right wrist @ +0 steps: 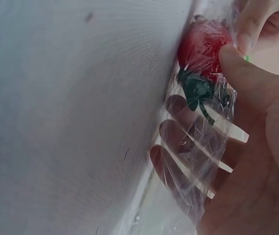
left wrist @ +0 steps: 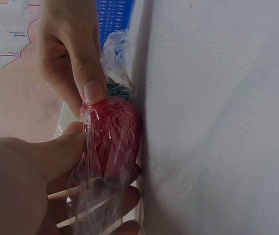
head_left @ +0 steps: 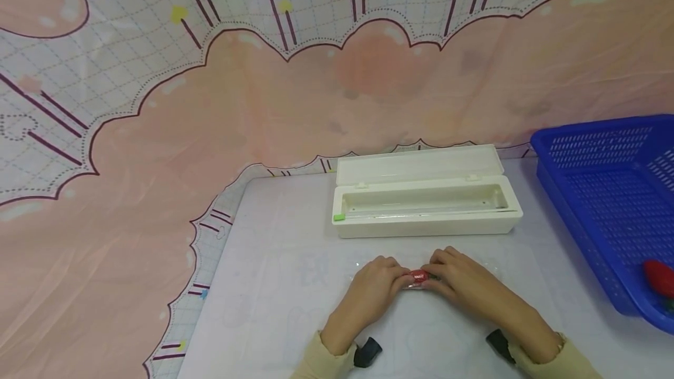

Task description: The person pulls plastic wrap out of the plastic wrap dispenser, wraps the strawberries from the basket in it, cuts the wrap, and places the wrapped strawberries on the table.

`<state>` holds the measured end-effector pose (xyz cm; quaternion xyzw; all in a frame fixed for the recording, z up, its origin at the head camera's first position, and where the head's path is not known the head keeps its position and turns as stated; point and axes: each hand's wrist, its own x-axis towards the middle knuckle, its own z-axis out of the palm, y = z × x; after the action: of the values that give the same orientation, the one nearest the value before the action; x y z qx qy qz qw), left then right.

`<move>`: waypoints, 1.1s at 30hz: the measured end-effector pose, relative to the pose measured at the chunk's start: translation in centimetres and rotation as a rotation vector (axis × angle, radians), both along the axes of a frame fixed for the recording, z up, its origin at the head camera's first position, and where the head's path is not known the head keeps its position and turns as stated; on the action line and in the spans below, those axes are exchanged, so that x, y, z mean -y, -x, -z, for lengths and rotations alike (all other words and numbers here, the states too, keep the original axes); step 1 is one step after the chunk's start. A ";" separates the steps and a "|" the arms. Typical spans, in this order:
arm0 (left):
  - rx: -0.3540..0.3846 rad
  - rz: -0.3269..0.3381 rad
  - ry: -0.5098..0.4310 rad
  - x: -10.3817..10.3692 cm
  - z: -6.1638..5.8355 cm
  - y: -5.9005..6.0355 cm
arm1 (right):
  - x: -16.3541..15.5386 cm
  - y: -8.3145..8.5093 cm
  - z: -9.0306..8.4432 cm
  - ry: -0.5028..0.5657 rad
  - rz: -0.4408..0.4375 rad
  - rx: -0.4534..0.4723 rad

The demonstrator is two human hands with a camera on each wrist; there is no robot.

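A red strawberry [head_left: 419, 276] with green leaves lies wrapped in clear plastic film [left wrist: 98, 205] between the two hands, close over the white table. My left hand [head_left: 376, 285] pinches the wrapped fruit at its red end, thumb in front and fingers behind the film. From the other side my right hand [head_left: 463, 282] grips it near the leafy end, its thumb pressing on the film. In the right wrist view the green leaves and stem [right wrist: 198, 90] show through the film, and loose film trails across the right fingers [right wrist: 174, 132].
Behind the hands stands a white cling film dispenser box [head_left: 426, 227] with its lid raised and a green slider [head_left: 339, 217] at its left end. A blue plastic basket [head_left: 584, 238] at the right holds another red strawberry [head_left: 659, 278]. A patterned cloth [head_left: 316, 104] hangs behind the table.
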<state>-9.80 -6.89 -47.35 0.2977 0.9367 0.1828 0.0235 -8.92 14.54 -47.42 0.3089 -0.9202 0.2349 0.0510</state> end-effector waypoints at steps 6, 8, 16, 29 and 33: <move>-0.073 0.018 -0.050 0.0 -0.2 0.1 | 0.0 0.0 -0.1 0.010 0.002 0.059; -0.087 0.034 -0.083 -0.1 -0.3 0.1 | 0.0 0.0 -0.1 0.010 0.008 0.073; -0.038 0.041 -0.102 -0.5 -0.4 0.1 | 0.0 -0.1 -0.1 0.020 0.044 0.105; 0.032 -0.012 -0.047 -0.7 -0.1 0.0 | 0.2 -0.2 -0.4 0.008 0.078 0.091; 0.084 -0.028 -0.069 -0.7 0.0 0.0 | 0.2 -0.1 -0.4 0.004 0.068 0.100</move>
<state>-9.78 -6.23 -47.31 0.2770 0.9322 0.2275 0.0502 -8.78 14.35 -47.03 0.2655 -0.9310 0.2500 0.0136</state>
